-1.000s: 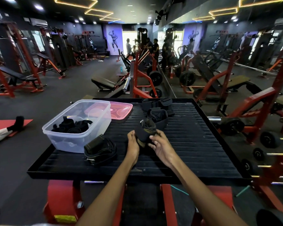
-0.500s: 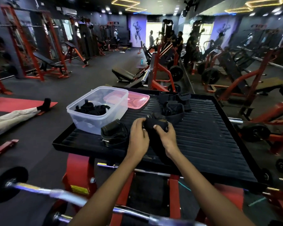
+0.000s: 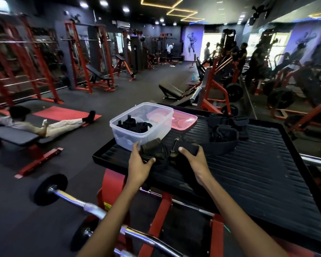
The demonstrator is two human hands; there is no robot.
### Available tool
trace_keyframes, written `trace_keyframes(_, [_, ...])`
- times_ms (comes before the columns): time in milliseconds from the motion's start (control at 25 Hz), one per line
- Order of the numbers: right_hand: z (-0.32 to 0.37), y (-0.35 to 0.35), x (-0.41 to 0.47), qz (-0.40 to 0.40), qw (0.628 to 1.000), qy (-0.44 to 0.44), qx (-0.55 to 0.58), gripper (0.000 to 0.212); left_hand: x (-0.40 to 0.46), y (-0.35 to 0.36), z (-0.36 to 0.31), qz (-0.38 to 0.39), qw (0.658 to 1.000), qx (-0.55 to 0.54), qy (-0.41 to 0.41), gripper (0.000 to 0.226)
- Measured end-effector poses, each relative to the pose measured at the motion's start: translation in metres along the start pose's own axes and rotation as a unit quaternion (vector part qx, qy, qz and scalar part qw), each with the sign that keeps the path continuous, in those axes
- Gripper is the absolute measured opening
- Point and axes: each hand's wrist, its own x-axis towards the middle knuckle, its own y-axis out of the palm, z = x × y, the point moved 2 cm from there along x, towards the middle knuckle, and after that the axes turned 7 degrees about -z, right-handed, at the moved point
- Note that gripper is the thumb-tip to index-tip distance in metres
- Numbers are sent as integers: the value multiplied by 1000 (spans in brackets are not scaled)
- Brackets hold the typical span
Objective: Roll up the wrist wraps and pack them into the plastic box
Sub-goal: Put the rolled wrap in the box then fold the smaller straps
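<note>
— Gripping now: left hand (image 3: 139, 165) curls round a bundled wrist wrap (image 3: 152, 151), right hand (image 3: 193, 160) pinches a flat black strap end (image 3: 190, 149).

— Where on the platform (image 3: 258, 173)?

— Near its left edge, just beside the plastic box (image 3: 141, 125). Rolled wraps (image 3: 133, 126) sit inside; pink lid (image 3: 183, 119) behind, loose wraps (image 3: 226, 127) toward the far edge.

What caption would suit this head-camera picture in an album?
Two hands, left hand and right hand, grip black wrist wraps beside a clear plastic box.
</note>
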Motion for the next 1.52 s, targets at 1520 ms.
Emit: trace_keyframes(1520, [67, 192, 94, -181, 921, -197, -282, 46, 289, 32, 19, 264, 841, 379, 281, 35])
